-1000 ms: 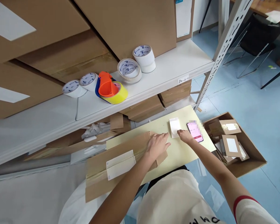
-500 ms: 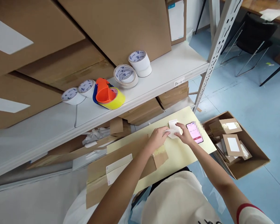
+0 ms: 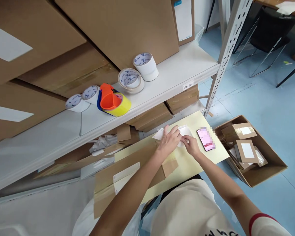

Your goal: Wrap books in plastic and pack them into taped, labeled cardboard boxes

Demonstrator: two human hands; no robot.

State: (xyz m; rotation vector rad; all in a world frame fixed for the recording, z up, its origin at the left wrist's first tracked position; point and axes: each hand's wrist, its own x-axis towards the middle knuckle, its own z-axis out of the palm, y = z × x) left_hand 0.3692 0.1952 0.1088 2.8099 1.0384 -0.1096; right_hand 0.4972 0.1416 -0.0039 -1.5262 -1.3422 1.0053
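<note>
White paper, looking like a label sheet (image 3: 186,131), lies on the pale yellow tabletop (image 3: 195,123) under my fingers. My left hand (image 3: 170,139) is closed at the sheet's left side, its thumb raised and its fingertips bent down onto the paper. With fingertips pinched together, my right hand (image 3: 190,145) holds the sheet's near edge, close to my left fingertips. Another white paper piece (image 3: 158,134) sticks out to the left of my left hand; whether it joins the sheet is hidden. A flattened brown cardboard box (image 3: 147,160) lies below my left forearm, with a white label (image 3: 126,175) on it.
A phone (image 3: 206,139) lies right of my right hand. An open carton (image 3: 267,175) of small packed boxes stands on the floor at right. Along the shelf (image 3: 177,75) sit several tape rolls (image 3: 145,66) and an orange tape dispenser (image 3: 110,100), with large cartons behind.
My left hand has moved right over the sheet, and a white paper piece now shows at its left. My right fingers have gone from spread around the paper to a pinch, lower down.
</note>
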